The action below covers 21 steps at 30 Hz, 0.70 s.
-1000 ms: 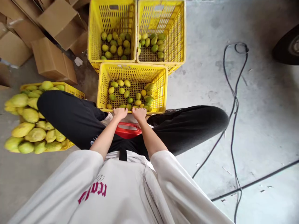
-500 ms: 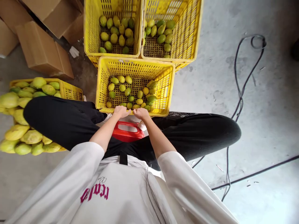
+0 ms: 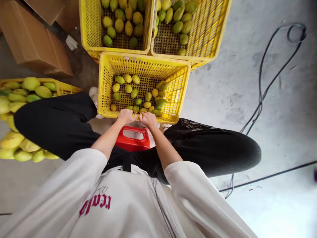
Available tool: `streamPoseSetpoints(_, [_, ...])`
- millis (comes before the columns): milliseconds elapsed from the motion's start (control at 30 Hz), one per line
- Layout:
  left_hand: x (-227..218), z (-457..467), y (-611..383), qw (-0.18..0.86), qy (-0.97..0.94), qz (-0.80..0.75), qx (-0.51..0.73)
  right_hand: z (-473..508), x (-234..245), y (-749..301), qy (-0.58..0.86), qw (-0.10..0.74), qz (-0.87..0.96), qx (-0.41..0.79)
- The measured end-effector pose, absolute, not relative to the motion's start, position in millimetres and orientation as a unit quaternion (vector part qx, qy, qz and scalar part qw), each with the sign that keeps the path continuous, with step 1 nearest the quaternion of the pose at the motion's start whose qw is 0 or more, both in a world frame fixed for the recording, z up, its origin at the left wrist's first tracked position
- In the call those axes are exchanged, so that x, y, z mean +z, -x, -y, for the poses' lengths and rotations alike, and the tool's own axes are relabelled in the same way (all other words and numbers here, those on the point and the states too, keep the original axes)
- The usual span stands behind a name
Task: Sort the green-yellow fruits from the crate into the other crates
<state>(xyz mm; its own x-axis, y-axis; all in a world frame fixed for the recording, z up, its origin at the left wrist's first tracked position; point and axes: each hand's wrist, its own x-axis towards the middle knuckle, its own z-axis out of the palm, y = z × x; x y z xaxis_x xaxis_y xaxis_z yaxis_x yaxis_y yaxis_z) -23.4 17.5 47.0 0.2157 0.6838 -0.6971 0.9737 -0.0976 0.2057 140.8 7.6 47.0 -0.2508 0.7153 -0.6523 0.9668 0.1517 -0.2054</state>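
A yellow plastic crate (image 3: 158, 64) with slotted walls stands between my spread knees. Scattered over its floor are yellow and green oval fruits (image 3: 134, 93), bunched more densely toward the near right. My left hand (image 3: 126, 116) is closed over the crate's near rim. Close beside it, my right hand (image 3: 148, 119) grips the same rim. The fingertips are partly hidden behind the rim. Below my hands, a red plastic piece (image 3: 132, 143) with an oblong slot shows between my thighs.
Beyond the crate, a left yellow crate (image 3: 85, 31) and a right yellow crate (image 3: 219, 29) hold similar fruit. A heaped crate (image 3: 66, 88) of larger yellow-green fruit stands beyond my left knee. Cardboard boxes (image 3: 32, 43) lie at upper left. A black cable (image 3: 260, 89) loops across the floor.
My view has shifted closer, so the crates look larger and the far ones reach higher in the picture. Both hands keep their hold on the rim. More of my left shoe shows.
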Motion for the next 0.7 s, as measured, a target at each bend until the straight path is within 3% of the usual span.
streamPoseSetpoints(300, [53.2, -15.5, 23.0, 0.327, -0.704, -0.583, -0.241, -6.0, 47.3, -139.5, -0.576, 0.208, -0.722, -0.321])
streamPoseSetpoints(533, [57.4, -14.7, 23.5, 0.326, -0.69, -0.597, -0.248, -2.4, 43.1, -141.6, -0.583, 0.161, -0.723, -0.333])
streamPoseSetpoints(700, [54.1, -23.6, 25.4, 0.396, -0.661, -0.589, -0.246, -6.9, 44.6, -144.2, -0.593, 0.15, -0.698, -0.372])
